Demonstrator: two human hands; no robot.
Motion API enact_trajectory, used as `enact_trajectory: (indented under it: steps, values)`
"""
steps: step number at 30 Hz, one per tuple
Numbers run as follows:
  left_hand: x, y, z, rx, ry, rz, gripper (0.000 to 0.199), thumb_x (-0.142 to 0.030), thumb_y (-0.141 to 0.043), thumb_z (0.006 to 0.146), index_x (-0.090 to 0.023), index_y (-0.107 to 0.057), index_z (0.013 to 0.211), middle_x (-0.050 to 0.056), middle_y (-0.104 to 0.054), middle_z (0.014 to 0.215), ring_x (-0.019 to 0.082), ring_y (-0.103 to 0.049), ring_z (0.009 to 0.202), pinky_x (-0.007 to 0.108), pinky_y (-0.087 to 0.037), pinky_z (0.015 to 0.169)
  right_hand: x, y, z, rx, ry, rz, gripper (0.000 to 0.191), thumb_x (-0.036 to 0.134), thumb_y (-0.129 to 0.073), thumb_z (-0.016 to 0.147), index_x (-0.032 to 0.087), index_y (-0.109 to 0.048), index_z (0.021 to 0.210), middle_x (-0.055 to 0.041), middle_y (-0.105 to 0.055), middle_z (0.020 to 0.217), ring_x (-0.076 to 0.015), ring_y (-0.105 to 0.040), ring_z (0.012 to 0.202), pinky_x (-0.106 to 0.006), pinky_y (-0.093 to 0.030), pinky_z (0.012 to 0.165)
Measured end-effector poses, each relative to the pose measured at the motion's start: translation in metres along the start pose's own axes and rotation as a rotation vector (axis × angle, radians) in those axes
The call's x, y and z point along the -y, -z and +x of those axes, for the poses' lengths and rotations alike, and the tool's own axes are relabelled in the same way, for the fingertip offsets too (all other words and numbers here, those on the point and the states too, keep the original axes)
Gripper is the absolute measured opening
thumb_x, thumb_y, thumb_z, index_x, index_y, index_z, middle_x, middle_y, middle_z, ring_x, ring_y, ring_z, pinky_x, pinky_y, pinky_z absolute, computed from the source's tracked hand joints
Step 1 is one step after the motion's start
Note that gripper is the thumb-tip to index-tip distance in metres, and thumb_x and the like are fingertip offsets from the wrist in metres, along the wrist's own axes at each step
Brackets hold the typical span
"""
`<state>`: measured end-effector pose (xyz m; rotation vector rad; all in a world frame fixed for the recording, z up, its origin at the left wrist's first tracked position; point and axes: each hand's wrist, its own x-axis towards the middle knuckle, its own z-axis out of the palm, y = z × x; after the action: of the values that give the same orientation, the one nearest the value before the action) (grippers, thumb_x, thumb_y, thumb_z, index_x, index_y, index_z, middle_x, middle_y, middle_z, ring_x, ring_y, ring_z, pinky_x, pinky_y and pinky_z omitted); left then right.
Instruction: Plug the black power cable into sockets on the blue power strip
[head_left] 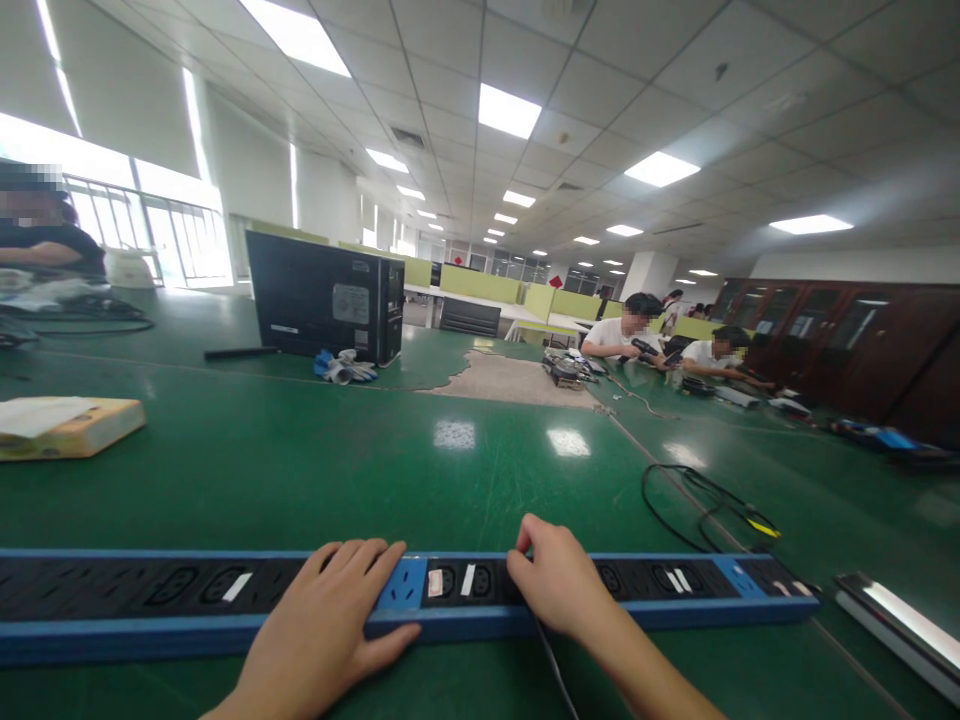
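Observation:
A long blue-and-black power strip [405, 628] lies across the front of the green table, its row of sockets facing up. Over its middle, my left hand [330, 610] grips it, fingers at the far edge and thumb along the near side. Just to the right, my right hand [559, 575] is closed over the sockets with bent fingers. From beneath it a thin grey cable [553, 665] runs toward me; its end is hidden in the fingers. White and pinkish stickers [467, 580] mark some sockets between the hands.
Beyond the strip stands a black computer case [322, 295], with gloves [345, 367] beside it. A tissue pack [75, 425] lies left. At right are a coiled black cable [697, 500] and a long metal-edged bar [900, 630]. Co-workers [622, 335] sit farther along the table.

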<state>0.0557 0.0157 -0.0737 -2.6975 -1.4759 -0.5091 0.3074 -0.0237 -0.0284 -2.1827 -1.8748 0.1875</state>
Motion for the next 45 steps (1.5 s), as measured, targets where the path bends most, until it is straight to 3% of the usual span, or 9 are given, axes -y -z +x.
enact_trajectory:
  steps: [6, 20, 33, 40, 45]
  values:
    - [-0.001, 0.001, 0.000, 0.025, 0.005, 0.004, 0.065, -0.059, -0.060, 0.076, -0.022, -0.058, 0.130, 0.010, -0.061, 0.127, 0.032, -0.052, 0.116, 0.049, -0.034, 0.104, 0.006, -0.005, -0.012, -0.054, -0.017, -0.035, 0.014, 0.031, -0.044, 0.085, 0.024, -0.056, 0.085, -0.0053, -0.067, 0.078, -0.0211, -0.062, 0.072, -0.027, -0.023, 0.055]
    - [-0.001, 0.001, 0.001, 0.056, 0.023, -0.004, 0.065, -0.058, -0.061, 0.077, -0.023, -0.057, 0.132, 0.010, -0.060, 0.128, 0.032, -0.051, 0.117, 0.050, -0.032, 0.105, 0.004, -0.005, -0.016, -0.101, 0.000, -0.056, 0.013, 0.031, -0.048, 0.079, 0.025, -0.059, 0.084, -0.0050, -0.068, 0.075, -0.0244, -0.063, 0.073, -0.029, -0.024, 0.057]
    - [-0.002, 0.006, -0.010, 0.096, 0.011, -0.056, 0.069, -0.068, -0.055, 0.078, -0.026, -0.055, 0.133, 0.010, -0.060, 0.129, 0.033, -0.051, 0.117, 0.052, -0.033, 0.105, 0.000, 0.002, -0.022, -0.067, 0.049, -0.027, 0.013, 0.030, -0.048, 0.078, 0.025, -0.060, 0.080, -0.0051, -0.068, 0.075, -0.0217, -0.061, 0.073, -0.028, -0.022, 0.058]
    - [-0.008, 0.010, -0.012, 0.083, 0.027, -0.050, 0.066, -0.063, -0.056, 0.078, -0.025, -0.057, 0.132, 0.011, -0.060, 0.127, 0.033, -0.052, 0.116, 0.053, -0.031, 0.105, 0.000, -0.004, -0.023, -0.089, 0.051, 0.042, 0.009, 0.027, -0.051, 0.076, 0.023, -0.059, 0.075, -0.0032, -0.063, 0.067, -0.0186, -0.056, 0.068, -0.027, -0.023, 0.058]
    - [-0.010, 0.011, -0.013, 0.085, 0.039, -0.042, 0.066, -0.063, -0.056, 0.077, -0.026, -0.057, 0.132, 0.011, -0.060, 0.128, 0.033, -0.052, 0.116, 0.052, -0.031, 0.105, 0.001, 0.017, -0.020, -0.124, 0.063, 0.205, 0.009, 0.022, -0.051, 0.075, 0.022, -0.057, 0.068, 0.0024, -0.053, 0.054, -0.0132, -0.048, 0.055, -0.025, -0.023, 0.054]
